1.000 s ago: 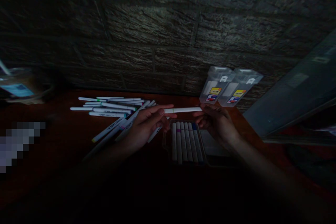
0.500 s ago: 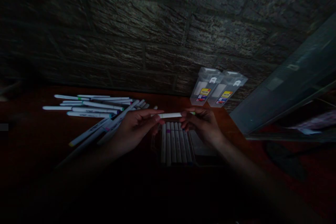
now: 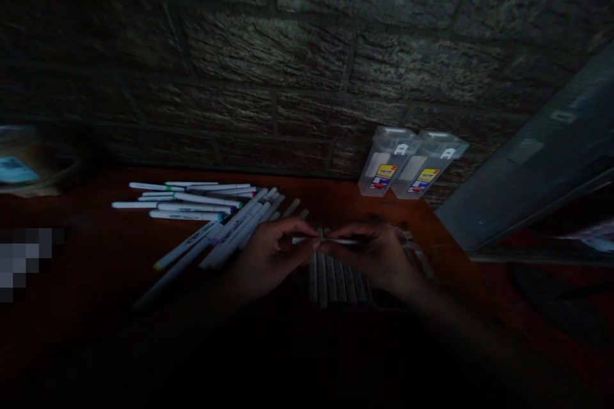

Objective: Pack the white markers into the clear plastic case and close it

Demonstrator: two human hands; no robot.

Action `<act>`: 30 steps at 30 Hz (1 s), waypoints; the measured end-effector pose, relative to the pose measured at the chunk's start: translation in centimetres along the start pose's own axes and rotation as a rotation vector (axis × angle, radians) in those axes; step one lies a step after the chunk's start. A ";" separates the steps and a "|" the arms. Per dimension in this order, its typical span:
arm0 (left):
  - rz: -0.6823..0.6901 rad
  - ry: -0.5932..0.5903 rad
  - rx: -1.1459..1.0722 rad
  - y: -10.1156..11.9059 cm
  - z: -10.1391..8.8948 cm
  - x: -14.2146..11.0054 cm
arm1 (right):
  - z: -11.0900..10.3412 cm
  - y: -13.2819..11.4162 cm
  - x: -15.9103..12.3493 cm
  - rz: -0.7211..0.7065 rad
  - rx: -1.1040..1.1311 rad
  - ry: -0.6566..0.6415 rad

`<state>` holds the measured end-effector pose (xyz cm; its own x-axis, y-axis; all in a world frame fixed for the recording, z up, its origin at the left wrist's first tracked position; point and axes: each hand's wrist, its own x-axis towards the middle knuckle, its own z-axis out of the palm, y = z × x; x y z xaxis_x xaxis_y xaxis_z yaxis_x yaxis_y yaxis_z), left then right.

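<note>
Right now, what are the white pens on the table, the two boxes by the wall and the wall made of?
White pens: probably hard plastic, smooth; their barrels look even and straight.
Boxes: likely clear plastic, smooth; they're cloudily see-through.
Wall: stone or a stone-look covering, rough and dull; it shows ridges and grooved joints.
It's too dim to be sure.

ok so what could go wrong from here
The slim white marker is pinched in the fingertips of the left hand and right hand, so it might slip and drop near the row of white markers. The loose pile of slim white markers lies close to the left hand; a nudge could send some rolling across the reddish-brown table.
</note>
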<state>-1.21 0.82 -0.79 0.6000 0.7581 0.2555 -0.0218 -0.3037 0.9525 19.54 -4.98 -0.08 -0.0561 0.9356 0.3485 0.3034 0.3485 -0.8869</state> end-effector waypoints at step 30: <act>-0.108 0.195 -0.548 -0.3 -1.8 1.7 | -2.0 -0.8 2.0 0.395 0.595 0.156</act>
<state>-1.68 3.22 -0.33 0.4645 0.8761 0.1289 -0.4098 0.0836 0.9084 21.05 -3.50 1.98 0.1005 0.9944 -0.0321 -0.2975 -0.0008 -0.9547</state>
